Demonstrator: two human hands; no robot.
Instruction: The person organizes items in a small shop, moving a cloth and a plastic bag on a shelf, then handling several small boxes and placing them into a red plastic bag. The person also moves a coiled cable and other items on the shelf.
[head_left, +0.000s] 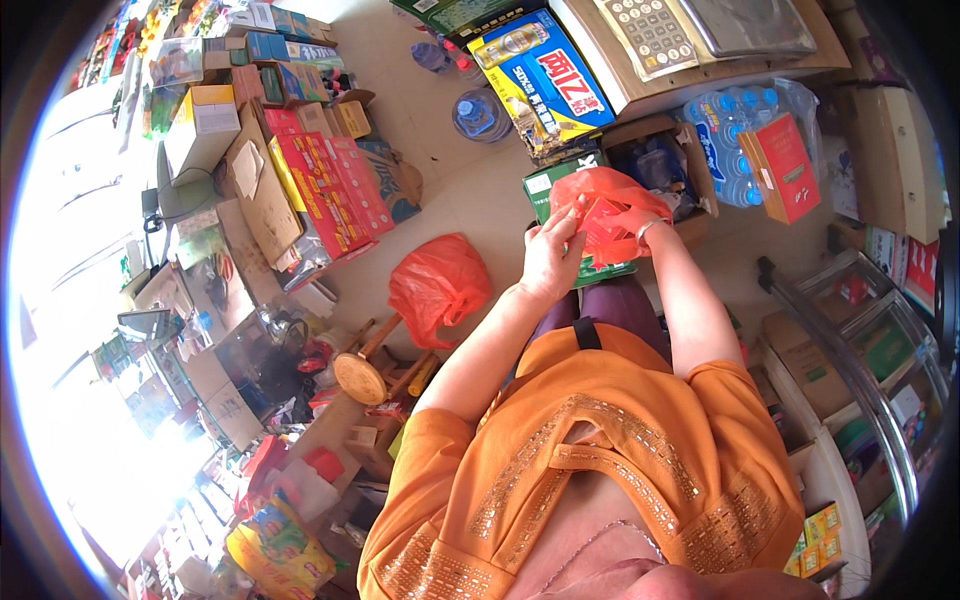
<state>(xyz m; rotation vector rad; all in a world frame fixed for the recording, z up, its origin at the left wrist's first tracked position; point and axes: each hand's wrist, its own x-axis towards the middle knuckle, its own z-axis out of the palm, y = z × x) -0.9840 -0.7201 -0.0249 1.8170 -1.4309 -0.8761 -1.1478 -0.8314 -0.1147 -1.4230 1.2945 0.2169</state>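
Observation:
A thin red plastic bag (577, 184) is between my hands, above a green carton (540, 184) near my knees. My left hand (555, 251) pinches the bag's near-left edge between the fingertips. My right hand (634, 221) reaches into the bag from the right, with a bracelet at the wrist. Its fingers lie on a red packet (600, 221) inside, partly hidden by the plastic. A second, filled red plastic bag (439, 289) sits to the left, by a small wooden stool (360, 379).
Ahead stand a blue and yellow beer carton (551, 82) and a counter with a calculator (649, 34). Shrink-wrapped water bottles (727, 142) and a red box (784, 169) are at the right. Stacked red cartons (330, 191) line the left. A metal rail (847, 360) runs along the right.

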